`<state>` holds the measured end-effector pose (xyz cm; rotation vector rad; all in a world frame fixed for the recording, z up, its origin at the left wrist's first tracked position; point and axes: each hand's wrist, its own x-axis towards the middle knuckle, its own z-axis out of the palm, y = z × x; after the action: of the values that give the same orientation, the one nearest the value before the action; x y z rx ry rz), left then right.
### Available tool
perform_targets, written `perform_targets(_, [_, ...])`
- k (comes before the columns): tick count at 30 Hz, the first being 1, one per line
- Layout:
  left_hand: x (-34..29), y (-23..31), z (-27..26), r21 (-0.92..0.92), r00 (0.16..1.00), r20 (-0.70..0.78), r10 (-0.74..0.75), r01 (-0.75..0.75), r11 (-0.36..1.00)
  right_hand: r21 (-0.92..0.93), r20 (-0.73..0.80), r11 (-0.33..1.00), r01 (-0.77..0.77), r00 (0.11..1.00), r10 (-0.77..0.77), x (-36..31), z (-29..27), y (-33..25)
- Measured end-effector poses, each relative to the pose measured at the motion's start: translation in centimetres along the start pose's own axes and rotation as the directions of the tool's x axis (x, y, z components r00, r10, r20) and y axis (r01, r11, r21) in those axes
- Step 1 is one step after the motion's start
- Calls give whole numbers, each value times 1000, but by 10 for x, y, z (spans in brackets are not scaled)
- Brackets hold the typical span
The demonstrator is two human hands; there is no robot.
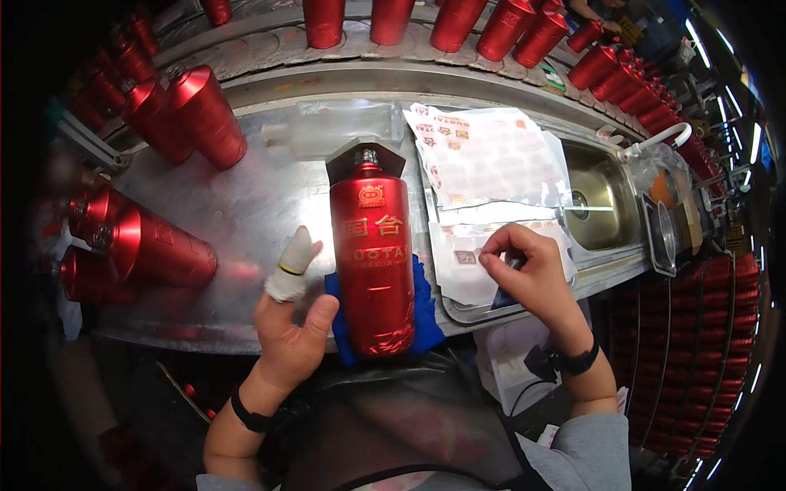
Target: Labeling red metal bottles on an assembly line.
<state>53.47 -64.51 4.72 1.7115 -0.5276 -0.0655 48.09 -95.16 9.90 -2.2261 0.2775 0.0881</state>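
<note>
A red bottle (pixel 373 278) with gold lettering lies on a blue cloth (pixel 426 307) in front of me, its neck pointing away over a dark angular support (pixel 344 160). Just left of it is my left hand (pixel 291 331), open, thumb and fingers apart, with a white covering and a yellow band on a finger. My right hand (pixel 530 266) is over the white label sheets (pixel 458 282), thumb and forefinger pinched beside a small greyish label (pixel 465 257). Whether something thin is between those fingertips is too small to make out.
A clear bottle (pixel 340 129) lies behind the red one. More red bottles (pixel 155 245) rest at the left, and others stand on the conveyor (pixel 278 61) at the back. To the right are a metal sink (pixel 602 200), a white tap (pixel 663 137) and racked red bottles (pixel 688 352).
</note>
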Motion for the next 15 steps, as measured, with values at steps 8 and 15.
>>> perform_targets(8, [-7, 62, 8, -409, 929, 258, -266, 355, 841, 761, 84, 649, 16, 989, -123, -32, 59, -59])
perform_targets(15, [-10, 59, 15, -505, 884, 239, -402, 466, 726, 704, 98, 710, -18, 993, -72, -42, 84, -58])
